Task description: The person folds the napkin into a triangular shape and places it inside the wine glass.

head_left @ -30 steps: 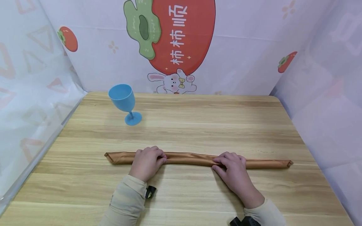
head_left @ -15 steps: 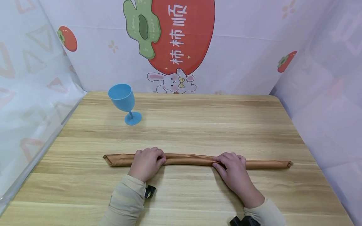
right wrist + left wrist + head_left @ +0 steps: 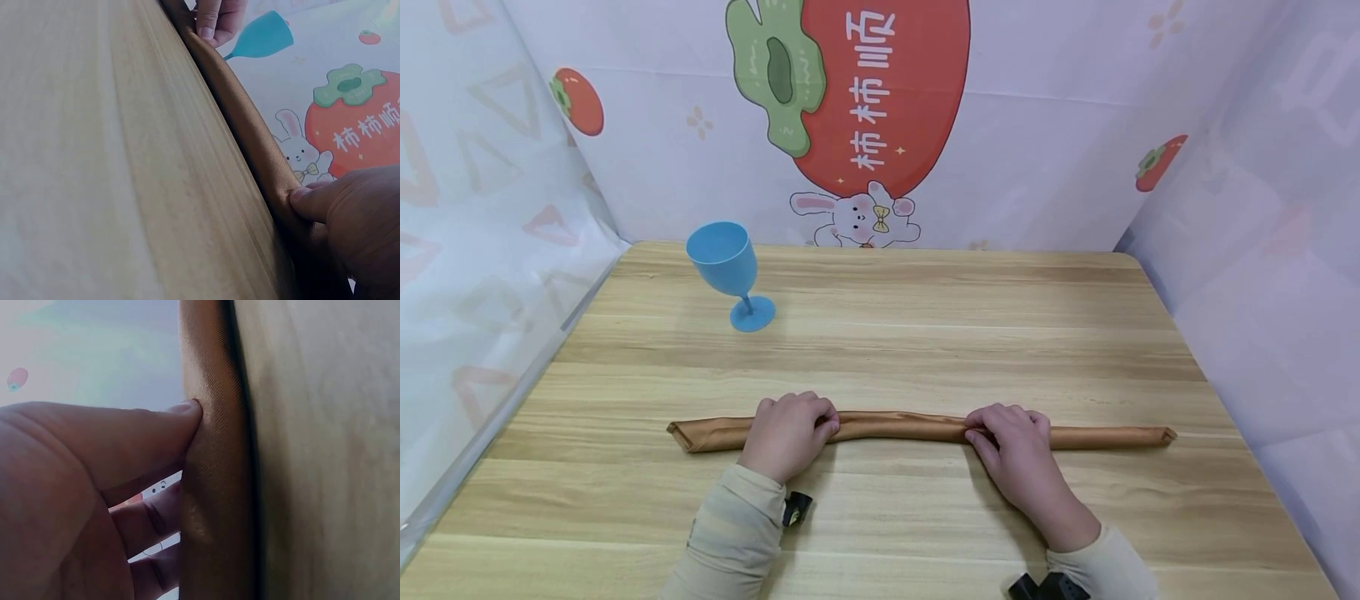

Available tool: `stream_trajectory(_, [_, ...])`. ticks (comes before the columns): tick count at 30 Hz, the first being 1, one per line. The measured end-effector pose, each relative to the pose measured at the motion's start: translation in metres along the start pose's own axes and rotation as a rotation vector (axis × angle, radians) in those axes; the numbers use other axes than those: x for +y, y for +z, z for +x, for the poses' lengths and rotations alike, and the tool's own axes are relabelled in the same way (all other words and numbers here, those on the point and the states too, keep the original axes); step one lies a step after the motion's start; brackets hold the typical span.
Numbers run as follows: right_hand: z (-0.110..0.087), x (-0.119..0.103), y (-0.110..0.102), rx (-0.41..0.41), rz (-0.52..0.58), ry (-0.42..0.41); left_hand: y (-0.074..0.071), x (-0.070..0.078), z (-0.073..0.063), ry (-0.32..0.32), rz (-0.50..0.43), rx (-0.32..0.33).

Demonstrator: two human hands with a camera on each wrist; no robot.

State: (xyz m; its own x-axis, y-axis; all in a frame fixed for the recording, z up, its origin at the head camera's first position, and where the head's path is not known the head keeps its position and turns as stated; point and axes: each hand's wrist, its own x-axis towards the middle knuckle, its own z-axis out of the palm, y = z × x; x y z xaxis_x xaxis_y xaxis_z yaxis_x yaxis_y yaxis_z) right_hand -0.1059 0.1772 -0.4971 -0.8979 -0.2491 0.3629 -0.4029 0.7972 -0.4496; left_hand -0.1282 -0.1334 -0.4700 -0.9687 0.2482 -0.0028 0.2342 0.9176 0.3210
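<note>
Roll (image 3: 895, 426) x1, brn, w/ 2 hands (image 3: 788, 435) (image 3: 1018, 454); goblet (image 3: 730, 271) x1, blue.

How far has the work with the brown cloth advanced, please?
Done: the brown cloth looks rolled into a long, narrow tube. In hand: the left hand and right hand pinch it. Remaining, probably: releasing it, as both hands grip it; the blue goblet stands apart, untouched.

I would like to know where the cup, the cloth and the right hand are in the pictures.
Cup (image 3: 730, 273), head view, on its bowl.
Cloth (image 3: 901, 425), head view, on its rolled middle.
Right hand (image 3: 1022, 460), head view, on its back.
</note>
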Motion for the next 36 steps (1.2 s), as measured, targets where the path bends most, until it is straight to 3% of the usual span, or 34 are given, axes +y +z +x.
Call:
stream_trajectory(13, [-0.0009, -0.0001, -0.0004, -0.061, -0.009, 0.039, -0.0003, -0.0013, -0.0017, 0.013, 0.003, -0.013])
stream_trajectory(24, [-0.0009, -0.0001, 0.0006, -0.036, -0.005, 0.002, -0.0011, -0.0003, -0.0028, 0.042, 0.023, 0.006])
stream_trajectory(36, [-0.0014, 0.0008, 0.0005, -0.036, -0.001, 0.005, 0.0001, -0.0001, -0.0014, 0.008, -0.025, -0.001])
